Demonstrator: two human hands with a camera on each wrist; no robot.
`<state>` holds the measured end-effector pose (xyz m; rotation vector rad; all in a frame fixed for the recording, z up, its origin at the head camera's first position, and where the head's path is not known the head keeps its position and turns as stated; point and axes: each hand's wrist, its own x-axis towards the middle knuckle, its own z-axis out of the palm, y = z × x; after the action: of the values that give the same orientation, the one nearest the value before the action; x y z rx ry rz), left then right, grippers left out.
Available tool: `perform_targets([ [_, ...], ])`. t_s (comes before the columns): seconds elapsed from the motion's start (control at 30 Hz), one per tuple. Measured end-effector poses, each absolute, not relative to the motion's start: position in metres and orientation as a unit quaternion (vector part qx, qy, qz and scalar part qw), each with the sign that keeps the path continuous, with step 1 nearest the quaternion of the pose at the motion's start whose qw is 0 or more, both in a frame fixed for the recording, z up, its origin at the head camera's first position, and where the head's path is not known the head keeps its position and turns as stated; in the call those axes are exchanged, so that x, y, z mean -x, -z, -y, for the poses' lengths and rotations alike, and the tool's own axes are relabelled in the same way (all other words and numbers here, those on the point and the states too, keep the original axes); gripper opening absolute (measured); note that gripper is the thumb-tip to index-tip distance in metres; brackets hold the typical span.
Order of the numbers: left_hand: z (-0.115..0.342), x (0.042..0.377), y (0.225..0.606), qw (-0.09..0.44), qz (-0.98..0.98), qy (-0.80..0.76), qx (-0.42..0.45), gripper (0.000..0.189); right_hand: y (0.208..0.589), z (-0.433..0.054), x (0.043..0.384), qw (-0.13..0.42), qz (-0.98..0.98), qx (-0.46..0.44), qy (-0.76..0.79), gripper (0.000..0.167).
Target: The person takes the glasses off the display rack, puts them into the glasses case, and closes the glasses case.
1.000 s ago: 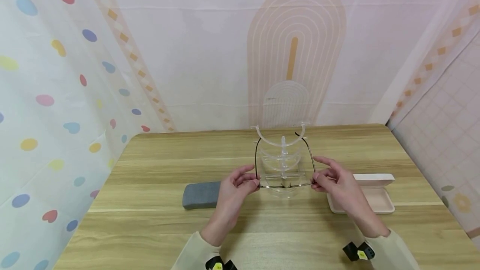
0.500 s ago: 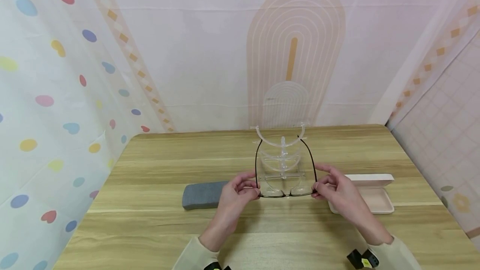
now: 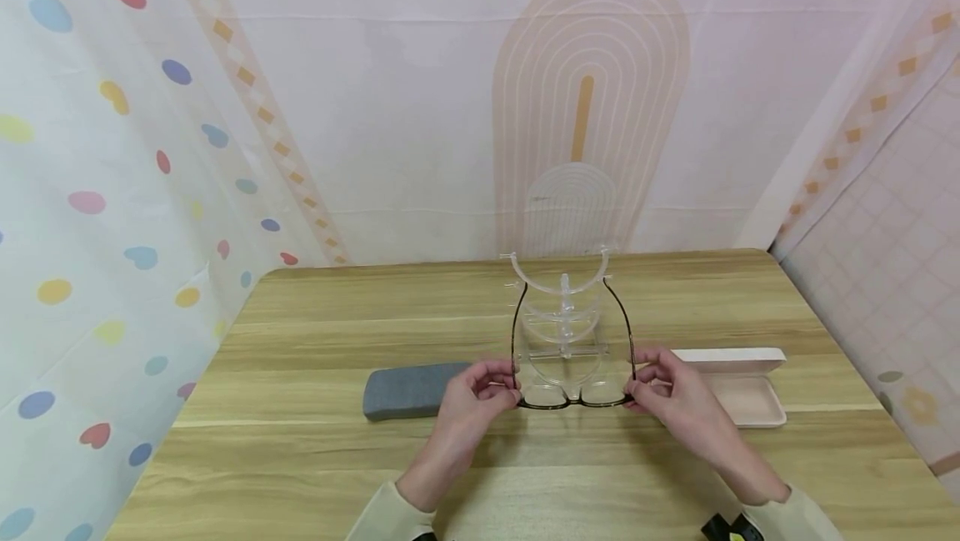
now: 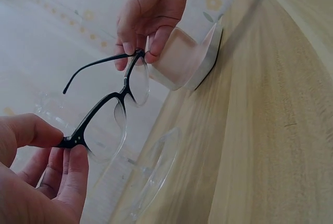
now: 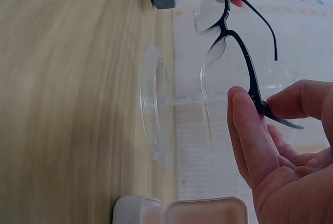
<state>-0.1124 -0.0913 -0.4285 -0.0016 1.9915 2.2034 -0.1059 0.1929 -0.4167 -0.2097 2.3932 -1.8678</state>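
Note:
A pair of glasses (image 3: 574, 401) with a black upper rim and clear lower rims is held in the air, temples unfolded and pointing away from me. My left hand (image 3: 467, 412) pinches its left hinge corner between thumb and fingers. At the opposite corner my right hand (image 3: 682, 403) pinches the frame the same way. Just beyond the glasses stands a clear plastic display stand (image 3: 566, 308) with several curved tiers. From the head view the temples overlap the stand; whether they touch it I cannot tell. In the left wrist view the front of the glasses (image 4: 122, 95) is apart from the stand's base (image 4: 156, 174).
A grey glasses case (image 3: 408, 391) lies closed behind my left hand. Behind my right hand a pale pink case (image 3: 753, 399) lies with its lid up. Both are on the wooden table (image 3: 300, 458); a patterned cloth (image 3: 405, 124) hangs along the back.
Both hands have brought the glasses a little nearer to me, and the front has tilted so its lenses show more. The grip at both corners is unchanged.

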Motion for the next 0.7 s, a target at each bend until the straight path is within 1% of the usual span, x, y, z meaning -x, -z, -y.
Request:
perform_targets([
  [0.17,0.091,0.11,0.429,0.087,-0.674,-0.734,0.0,0.037,0.419,-0.192,0.103,0.048,-0.781,0.056,0.62,0.038],
  [0.4,0.089,0.108,0.429,0.071,-0.675,-0.735,-0.008,0.034,0.419,-0.191,0.099,0.046,-0.774,0.052,0.629,0.029],
  [0.53,0.088,0.107,0.427,0.063,-0.672,-0.738,-0.009,0.035,0.416,-0.193,0.097,0.033,-0.776,0.047,0.628,0.026],
  [0.7,0.083,0.105,0.424,0.054,-0.669,-0.742,-0.01,0.037,0.413,-0.196,0.093,0.004,-0.79,0.044,0.611,0.026],
])
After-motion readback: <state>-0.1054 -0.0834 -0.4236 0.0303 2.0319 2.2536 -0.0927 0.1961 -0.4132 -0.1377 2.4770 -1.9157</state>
